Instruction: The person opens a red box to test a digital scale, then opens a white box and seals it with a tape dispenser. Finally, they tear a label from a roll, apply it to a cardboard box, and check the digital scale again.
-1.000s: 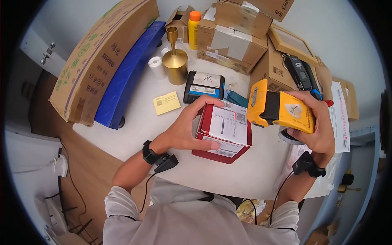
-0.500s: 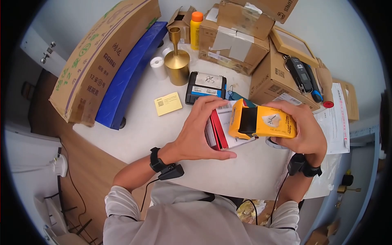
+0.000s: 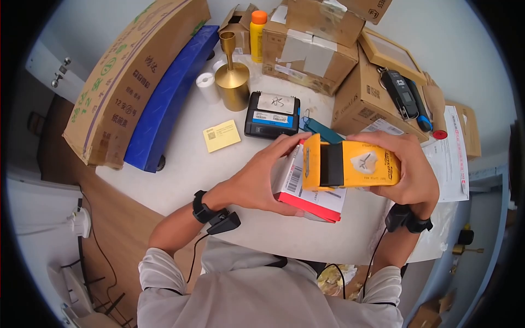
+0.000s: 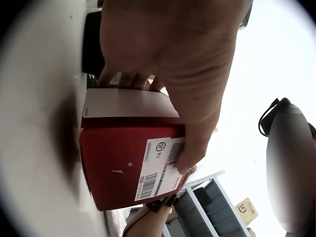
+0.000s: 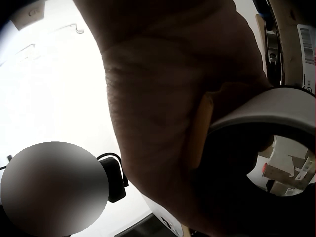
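Observation:
My left hand (image 3: 249, 180) holds a red carton (image 3: 320, 210) by its left side, thumb along the near edge and fingers at the far one. White shipping labels with barcodes cover part of it; in the left wrist view the red carton (image 4: 113, 158) is just above the white tabletop. My right hand (image 3: 413, 169) grips a yellow tape dispenser (image 3: 377, 172) by its body. The dispenser's dark-strapped front end overlaps the carton's top in the head view, hiding much of it. The tape roll (image 5: 276, 108) shows beneath the right palm in the right wrist view.
Beyond the hands sit a black label printer (image 3: 272, 115), a yellow note pad (image 3: 222, 136) and a brass-coloured stand (image 3: 232, 87). Cardboard boxes (image 3: 311, 54) fill the back. A long blue object (image 3: 169, 104) and a tall carton (image 3: 126, 87) line the left side.
The tape dispenser has come left and down over the carton in my right hand. My left hand has turned the carton, so a different labelled side faces the head camera.

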The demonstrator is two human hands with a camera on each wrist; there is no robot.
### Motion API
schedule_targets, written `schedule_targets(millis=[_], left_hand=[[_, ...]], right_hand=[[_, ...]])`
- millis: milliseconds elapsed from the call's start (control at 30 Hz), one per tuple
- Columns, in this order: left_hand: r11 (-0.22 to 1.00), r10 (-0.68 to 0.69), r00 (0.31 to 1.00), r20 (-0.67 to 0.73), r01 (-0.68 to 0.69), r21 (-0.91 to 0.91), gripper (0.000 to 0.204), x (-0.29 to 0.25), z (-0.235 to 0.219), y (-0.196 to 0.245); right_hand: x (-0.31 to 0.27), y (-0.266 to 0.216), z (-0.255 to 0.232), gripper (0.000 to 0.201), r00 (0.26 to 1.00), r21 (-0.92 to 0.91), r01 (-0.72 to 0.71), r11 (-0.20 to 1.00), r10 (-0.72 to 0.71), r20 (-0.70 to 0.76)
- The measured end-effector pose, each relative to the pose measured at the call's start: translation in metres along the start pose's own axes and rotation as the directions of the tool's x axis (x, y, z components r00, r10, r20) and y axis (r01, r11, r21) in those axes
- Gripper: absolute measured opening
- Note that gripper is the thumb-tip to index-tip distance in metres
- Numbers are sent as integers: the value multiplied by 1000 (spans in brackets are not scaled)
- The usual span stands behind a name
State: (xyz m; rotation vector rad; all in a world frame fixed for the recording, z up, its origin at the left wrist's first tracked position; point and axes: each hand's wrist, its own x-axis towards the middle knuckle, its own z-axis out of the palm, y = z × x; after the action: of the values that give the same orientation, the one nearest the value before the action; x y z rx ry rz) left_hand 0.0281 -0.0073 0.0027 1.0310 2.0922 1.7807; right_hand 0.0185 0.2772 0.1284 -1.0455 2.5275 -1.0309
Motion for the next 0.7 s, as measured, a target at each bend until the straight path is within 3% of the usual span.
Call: schedule_targets(millis=[33,67,133,300,500,700], left_hand=[[1000,0,1000,2,0,-1,126,0,-2,4],[994,39,999,-22,-36,107,126,0,-4,8],[941,139,990,-21,-126,314,126,1,-4,8],[960,93,995,-48,-77,268,123,-2,3,13],[986,59,988,-145,-34,165,107,-4,3,0],[973,124,977,-172,-85,217,104,-3,6,-6]], right_hand=[[0,-2,4,69,994,-5,15,1000,-15,-108],[0,-5,7,70,976,-11,30,1000,-31,-214],[1,-13,10,70,980,-13,25,1000,-27,-195],[4,-29,24,69,991,-38,5,999,-11,-136],[14,-23,42,70,968,-61,19,998,-34,-251],[18,-22,44,74,977,-74,2,997,-18,-211]])
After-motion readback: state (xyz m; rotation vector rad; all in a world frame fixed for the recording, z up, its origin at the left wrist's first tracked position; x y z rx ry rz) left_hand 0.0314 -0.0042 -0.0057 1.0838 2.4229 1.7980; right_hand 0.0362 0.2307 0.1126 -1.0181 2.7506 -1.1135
